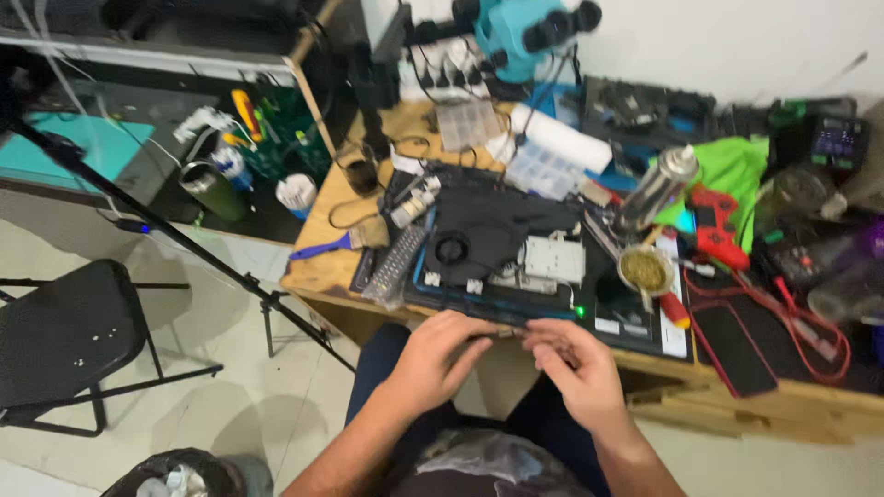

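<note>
My left hand (pixel 440 357) and my right hand (pixel 571 366) meet in front of the wooden workbench's (pixel 318 267) front edge, above my lap. Between their fingertips they pinch a small thin object (pixel 512 332); blur hides what it is. Just beyond the hands an opened black electronic device (pixel 493 241) with a round fan and a white metal plate lies on a dark mat. A plastic bag (pixel 483 460) rests on my lap under the hands.
A round tin of brass wool (pixel 645 271), a silver spray can (pixel 656 188), a red game controller (pixel 714 221), a blue-handled brush (pixel 341 243) and a teal microscope (pixel 520 32) crowd the bench. A black folding chair (pixel 64 336) and a tripod leg (pixel 175 239) stand left.
</note>
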